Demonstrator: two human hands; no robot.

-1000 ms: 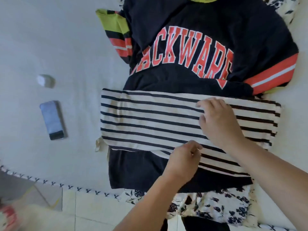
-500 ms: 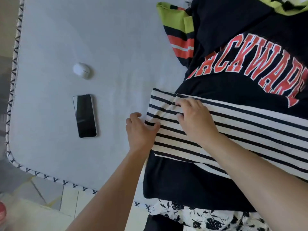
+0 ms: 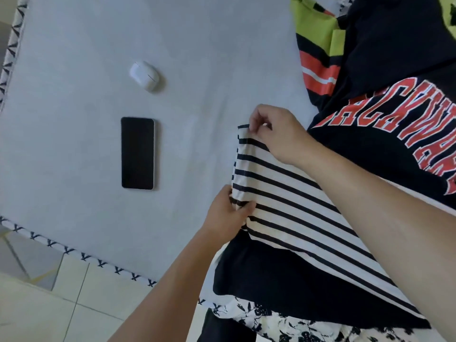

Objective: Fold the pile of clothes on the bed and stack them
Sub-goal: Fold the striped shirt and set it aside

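Note:
A white garment with black stripes (image 3: 291, 203), folded into a long band, lies across a black sweatshirt with red lettering (image 3: 385, 134) on the bed. My right hand (image 3: 278, 132) pinches the far corner of the band's left end. My left hand (image 3: 229, 211) grips the near corner of that same end, thumb on top. That end is lifted a little off the sheet. A black-and-white floral garment (image 3: 283, 324) sticks out from under the sweatshirt at the bed's near edge.
A black phone (image 3: 137, 153) and a white earbud case (image 3: 144, 75) lie on the pale sheet (image 3: 74, 119) to the left of the clothes. The bed's patterned edge (image 3: 81, 255) runs along the bottom left, with tiled floor (image 3: 37, 312) below it.
Both hands slid left along the striped band to its left end and now hold its two corners. The view swung left, bringing the phone and case toward the middle.

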